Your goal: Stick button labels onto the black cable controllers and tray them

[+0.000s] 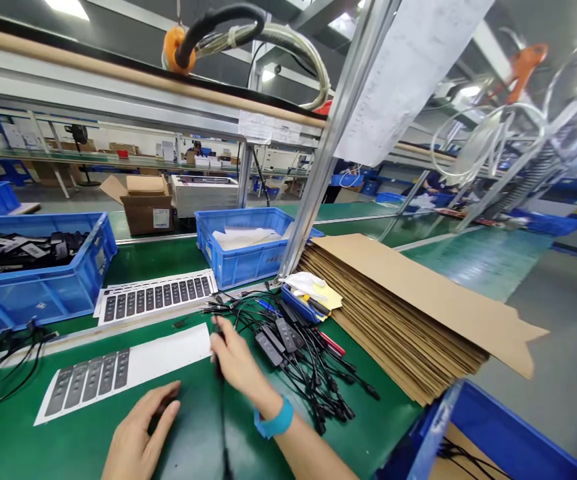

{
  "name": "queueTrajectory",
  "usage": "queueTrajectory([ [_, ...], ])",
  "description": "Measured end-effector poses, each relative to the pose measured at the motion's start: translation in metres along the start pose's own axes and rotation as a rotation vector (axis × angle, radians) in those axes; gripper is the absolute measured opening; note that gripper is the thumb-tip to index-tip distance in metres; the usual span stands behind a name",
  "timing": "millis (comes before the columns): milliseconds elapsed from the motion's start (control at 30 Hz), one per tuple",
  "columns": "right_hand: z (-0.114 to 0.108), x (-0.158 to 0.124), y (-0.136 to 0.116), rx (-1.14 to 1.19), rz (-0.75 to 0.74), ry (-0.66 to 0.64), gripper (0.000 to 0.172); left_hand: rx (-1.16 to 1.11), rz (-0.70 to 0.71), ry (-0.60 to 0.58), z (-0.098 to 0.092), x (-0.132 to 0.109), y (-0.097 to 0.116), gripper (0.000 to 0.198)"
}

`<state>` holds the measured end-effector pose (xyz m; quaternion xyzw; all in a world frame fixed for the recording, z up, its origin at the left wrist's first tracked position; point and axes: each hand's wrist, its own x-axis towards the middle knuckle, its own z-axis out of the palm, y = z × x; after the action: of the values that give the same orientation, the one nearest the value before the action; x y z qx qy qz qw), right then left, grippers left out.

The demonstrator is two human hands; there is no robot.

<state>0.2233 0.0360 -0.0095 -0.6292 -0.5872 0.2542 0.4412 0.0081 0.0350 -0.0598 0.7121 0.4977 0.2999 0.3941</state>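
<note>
My right hand (238, 360), with a blue band at the wrist, is closed on a black cable (222, 413) that hangs down toward the front; its upper end is blurred and partly covered by the fingers. My left hand (143, 433) is over the green table, thumb and fingers apart, with nothing in it. Just beyond lies a white sheet (168, 350) bearing several dark grey button labels (91, 380) on its left part. To the right of my right hand is a pile of black cables (313, 380) with small grey-faced control boxes (269, 348).
A fuller label sheet (156, 298) lies behind. Blue bins stand at left (38, 287) and centre (241, 260). A small blue tray (301, 307) sits beside stacked cardboard (418, 300). Another blue bin (513, 427) is at front right. A metal post (338, 133) rises behind.
</note>
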Motion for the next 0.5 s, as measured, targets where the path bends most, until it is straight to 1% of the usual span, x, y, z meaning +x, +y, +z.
queueTrajectory([
  [67,-0.031,0.012,0.005,-0.249,-0.018,0.160,0.037,0.218,0.156,0.056,-0.003,0.006,-0.012,0.052],
  [133,-0.058,0.020,0.009,-0.387,0.000,0.268,0.037,0.379,0.303,0.069,-0.001,0.009,-0.023,0.060],
  [200,-0.072,0.026,0.012,-0.437,0.027,0.326,0.039,0.520,0.393,0.051,0.005,0.010,-0.029,0.063],
  [233,-0.073,0.028,0.012,-0.451,0.024,0.332,0.041,0.584,0.411,0.036,0.007,0.009,-0.029,0.064],
  [267,-0.069,0.030,0.011,-0.457,0.008,0.314,0.042,0.637,0.413,0.019,0.010,0.008,-0.028,0.064],
  [300,-0.060,0.033,0.010,-0.450,-0.024,0.268,0.042,0.678,0.402,0.002,0.012,0.006,-0.027,0.063],
  [333,-0.047,0.035,0.008,-0.433,-0.066,0.195,0.041,0.703,0.385,-0.016,0.013,0.004,-0.024,0.063],
  [433,0.008,0.043,-0.003,-0.344,-0.210,-0.099,0.031,0.710,0.342,-0.064,0.012,-0.001,-0.014,0.066],
  [500,0.049,0.047,-0.012,-0.294,-0.278,-0.252,0.027,0.697,0.294,-0.106,0.010,-0.002,-0.007,0.070],
])
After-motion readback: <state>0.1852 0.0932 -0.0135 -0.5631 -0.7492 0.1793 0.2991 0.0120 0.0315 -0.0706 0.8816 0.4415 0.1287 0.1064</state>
